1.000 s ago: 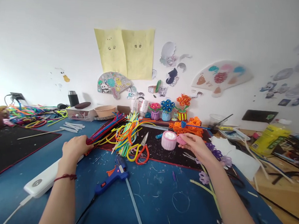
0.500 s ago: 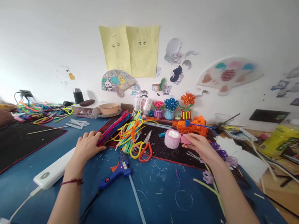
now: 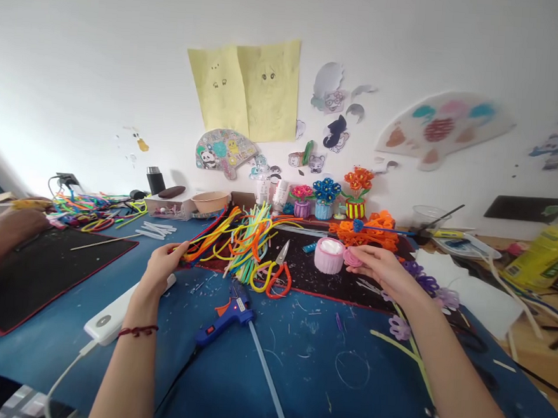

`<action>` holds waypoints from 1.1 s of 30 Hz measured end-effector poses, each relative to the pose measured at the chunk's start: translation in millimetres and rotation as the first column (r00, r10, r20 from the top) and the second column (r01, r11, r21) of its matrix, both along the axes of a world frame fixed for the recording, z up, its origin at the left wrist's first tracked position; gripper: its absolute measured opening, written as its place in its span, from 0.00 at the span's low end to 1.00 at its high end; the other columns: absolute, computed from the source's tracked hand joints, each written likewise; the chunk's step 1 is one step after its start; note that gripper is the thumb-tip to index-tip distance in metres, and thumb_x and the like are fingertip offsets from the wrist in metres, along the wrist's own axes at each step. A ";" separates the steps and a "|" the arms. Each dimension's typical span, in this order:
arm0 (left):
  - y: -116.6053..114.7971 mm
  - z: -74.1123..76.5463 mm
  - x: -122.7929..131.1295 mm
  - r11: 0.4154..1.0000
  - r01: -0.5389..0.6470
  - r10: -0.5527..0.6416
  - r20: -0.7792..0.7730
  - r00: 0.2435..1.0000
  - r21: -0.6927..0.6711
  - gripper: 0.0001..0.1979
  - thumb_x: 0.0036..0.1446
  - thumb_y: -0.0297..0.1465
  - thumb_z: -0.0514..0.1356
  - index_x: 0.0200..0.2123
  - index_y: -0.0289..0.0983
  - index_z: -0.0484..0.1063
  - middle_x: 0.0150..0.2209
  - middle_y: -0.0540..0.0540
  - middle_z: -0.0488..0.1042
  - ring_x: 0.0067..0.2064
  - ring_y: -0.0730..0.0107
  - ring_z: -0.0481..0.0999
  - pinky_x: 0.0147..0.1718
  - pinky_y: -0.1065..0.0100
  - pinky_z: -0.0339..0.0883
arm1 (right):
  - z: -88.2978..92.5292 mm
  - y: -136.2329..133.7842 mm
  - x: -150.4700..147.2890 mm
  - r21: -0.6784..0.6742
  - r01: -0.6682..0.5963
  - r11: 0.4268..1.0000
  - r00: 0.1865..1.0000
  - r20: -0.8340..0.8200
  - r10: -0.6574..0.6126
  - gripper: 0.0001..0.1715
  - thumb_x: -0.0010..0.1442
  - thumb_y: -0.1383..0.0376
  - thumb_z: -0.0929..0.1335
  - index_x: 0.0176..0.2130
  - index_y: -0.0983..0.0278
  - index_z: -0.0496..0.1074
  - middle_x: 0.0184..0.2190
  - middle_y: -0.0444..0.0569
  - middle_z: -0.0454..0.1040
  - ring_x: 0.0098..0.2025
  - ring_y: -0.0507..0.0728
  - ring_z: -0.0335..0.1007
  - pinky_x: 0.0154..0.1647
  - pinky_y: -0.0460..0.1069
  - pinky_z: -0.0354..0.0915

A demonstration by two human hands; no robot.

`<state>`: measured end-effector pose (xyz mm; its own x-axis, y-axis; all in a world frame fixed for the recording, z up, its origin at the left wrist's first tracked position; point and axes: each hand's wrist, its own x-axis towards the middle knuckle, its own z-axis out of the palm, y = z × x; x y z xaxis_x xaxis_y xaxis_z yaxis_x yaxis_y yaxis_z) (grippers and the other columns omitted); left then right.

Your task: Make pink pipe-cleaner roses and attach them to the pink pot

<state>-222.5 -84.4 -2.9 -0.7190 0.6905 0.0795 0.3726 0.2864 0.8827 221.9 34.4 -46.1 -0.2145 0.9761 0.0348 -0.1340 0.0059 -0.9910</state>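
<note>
My left hand (image 3: 163, 266) is at the left end of a bundle of orange, yellow, red and blue pipe cleaners (image 3: 213, 236), its fingers closed round the near ends. Between the fingertips of my right hand (image 3: 383, 270) is a small pink pipe-cleaner coil (image 3: 352, 257). Just left of it stands a round pink pot (image 3: 329, 262) wrapped in pipe cleaners, white inside. A second heap of green, white and orange pipe cleaners (image 3: 249, 248) lies beside scissors (image 3: 274, 275) with yellow and red handles. A blue glue gun (image 3: 226, 323) rests in front, a glue stick at its back.
A white power bank (image 3: 113, 315) with a cable lies under my left forearm. Pipe-cleaner flower pots (image 3: 324, 206) and orange pipe-cleaner pieces (image 3: 377, 232) stand behind. Purple flowers (image 3: 399, 327) lie by my right forearm. Another person's hand (image 3: 22, 224) is at the far left.
My left hand has shifted slightly on the bundle; orange and yellow pipe cleaners now show where purple and red ones did. My right hand keeps the pink coil by the pot. The view has shifted slightly.
</note>
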 end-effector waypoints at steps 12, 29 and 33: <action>-8.9 14.6 20.0 0.943 0.010 -0.178 0.477 0.861 0.334 0.05 0.61 0.26 0.60 0.36 0.32 0.77 0.33 0.43 0.81 0.37 0.67 0.81 0.36 0.70 0.76 | 3.7 -6.5 3.3 0.057 -0.172 0.983 0.934 0.327 0.144 0.14 0.49 0.60 0.75 0.35 0.65 0.82 0.25 0.49 0.76 0.22 0.54 0.70 0.21 0.47 0.63; -23.5 12.3 34.6 0.906 -0.003 -0.207 0.449 0.869 0.424 0.12 0.49 0.17 0.66 0.38 0.31 0.74 0.27 0.45 0.82 0.29 0.72 0.82 0.34 0.75 0.76 | 58.9 -47.4 -239.2 0.675 -0.573 0.465 0.725 0.682 -0.098 0.46 0.54 0.71 0.74 0.67 0.64 0.55 0.59 0.59 0.66 0.58 0.65 0.67 0.56 0.57 0.65; -17.6 2.5 35.7 0.910 0.028 -0.171 0.314 0.934 0.414 0.10 0.46 0.28 0.70 0.32 0.32 0.76 0.26 0.44 0.81 0.30 0.69 0.82 0.36 0.70 0.76 | 51.6 -35.4 -279.6 0.688 -0.580 0.437 0.751 0.659 -0.040 0.49 0.50 0.77 0.74 0.66 0.66 0.56 0.60 0.62 0.65 0.61 0.67 0.64 0.58 0.58 0.64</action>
